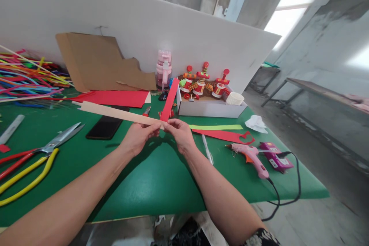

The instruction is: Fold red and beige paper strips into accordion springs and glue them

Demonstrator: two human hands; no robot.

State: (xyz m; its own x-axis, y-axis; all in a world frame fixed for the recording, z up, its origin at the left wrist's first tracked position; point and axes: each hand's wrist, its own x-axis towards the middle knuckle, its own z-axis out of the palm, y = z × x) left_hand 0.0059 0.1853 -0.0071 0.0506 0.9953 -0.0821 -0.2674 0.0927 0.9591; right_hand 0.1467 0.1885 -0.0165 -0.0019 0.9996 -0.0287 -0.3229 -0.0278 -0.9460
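Note:
My left hand (140, 135) pinches a long pale peach paper strip (121, 114) close to its right end; the strip stretches away to the left. A red paper strip (170, 102) rises at an angle from the same spot, crossing the peach end. My right hand (180, 132) is closed on that joint, thumb and fingers pressed on the overlapping strips. Both hands are held above the green table, fingertips almost touching. Whether the two strips are stuck together cannot be seen.
Scissors (53, 146) and a black phone (105, 126) lie left. Rightward are a pink glue gun (252, 155) with its cord, a white pen (207, 150) and paper scraps. Behind stand a white box (211, 109) of red figures, a pink bottle (164, 69) and cardboard (98, 61).

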